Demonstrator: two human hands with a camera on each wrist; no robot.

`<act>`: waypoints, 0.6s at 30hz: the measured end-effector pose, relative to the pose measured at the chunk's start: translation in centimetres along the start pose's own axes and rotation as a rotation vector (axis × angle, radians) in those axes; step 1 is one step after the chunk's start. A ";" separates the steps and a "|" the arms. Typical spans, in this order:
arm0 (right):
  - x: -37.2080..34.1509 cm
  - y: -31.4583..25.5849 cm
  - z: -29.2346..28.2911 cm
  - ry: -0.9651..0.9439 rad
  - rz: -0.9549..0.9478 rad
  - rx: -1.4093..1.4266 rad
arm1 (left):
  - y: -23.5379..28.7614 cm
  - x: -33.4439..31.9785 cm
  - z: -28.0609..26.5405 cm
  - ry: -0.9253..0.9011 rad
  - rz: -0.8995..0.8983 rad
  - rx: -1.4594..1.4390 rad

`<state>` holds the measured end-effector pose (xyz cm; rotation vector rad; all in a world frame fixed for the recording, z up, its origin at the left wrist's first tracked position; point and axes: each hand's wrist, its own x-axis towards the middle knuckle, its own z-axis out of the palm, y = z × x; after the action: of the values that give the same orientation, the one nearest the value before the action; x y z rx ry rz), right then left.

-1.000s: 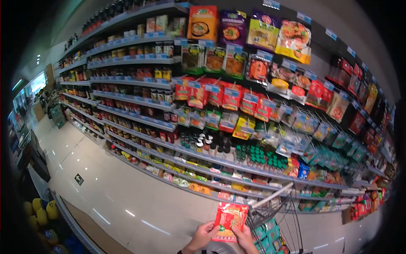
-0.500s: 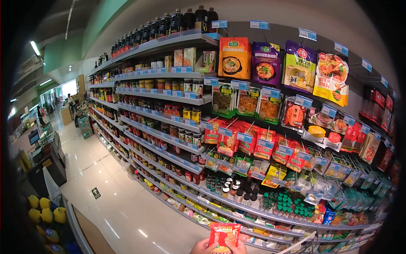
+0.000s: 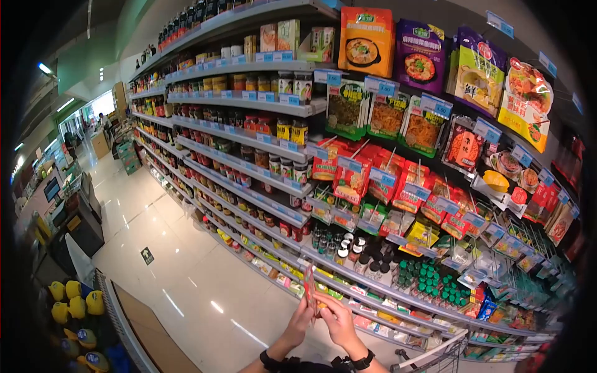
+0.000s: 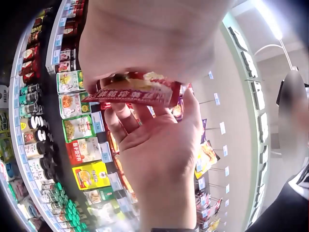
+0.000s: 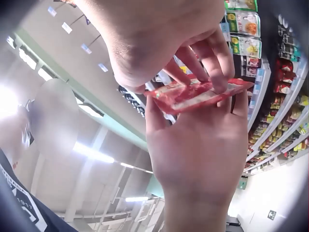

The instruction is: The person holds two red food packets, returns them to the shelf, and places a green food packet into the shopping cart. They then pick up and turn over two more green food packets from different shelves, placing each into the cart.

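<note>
A glossy plastic-film red packet [image 5: 198,97] catches the light before smooth, painted-metal-looking shelving [image 3: 249,108]. Shiny plastic orange pouches [image 3: 365,42] hang above. The smooth, polished floor [image 3: 205,283] reflects bright streaks beside a matt, cardboard-like brown panel [image 3: 148,323]; metal wire forms the shopping cart [image 3: 449,352].

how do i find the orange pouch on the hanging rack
From the long shelves, look right to the hanging packets. It is the leftmost pouch in the top row. Its front is orange; the next pouch is purple.
</note>
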<state>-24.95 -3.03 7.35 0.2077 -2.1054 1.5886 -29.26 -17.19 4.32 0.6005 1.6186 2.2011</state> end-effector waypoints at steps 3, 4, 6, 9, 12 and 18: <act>0.6 -2.1 0.0 -0.124 0.097 0.010 | -1.7 0.4 -3.2 -0.004 -0.170 -0.388; 0.8 -2.4 0.2 -0.137 0.077 -0.020 | -0.8 1.1 -3.9 -0.068 -0.171 -0.501; 0.2 -2.1 0.5 -0.155 0.153 0.121 | 0.5 1.7 -6.3 -0.145 -0.240 -0.667; -1.3 -2.3 0.0 -0.098 0.155 0.046 | 0.3 1.9 -9.6 -0.104 -0.242 -0.702; -4.0 -1.6 -1.4 0.058 0.237 -0.155 | 2.5 2.4 -11.2 -0.111 -0.199 -0.652; -10.4 -0.2 -3.6 0.374 0.554 -0.107 | 3.6 4.5 -11.3 -0.069 -0.187 -0.490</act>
<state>-14.76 -1.43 3.39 -0.7120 -2.0311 1.6310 -39.11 -25.14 5.38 0.3606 0.9949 2.2825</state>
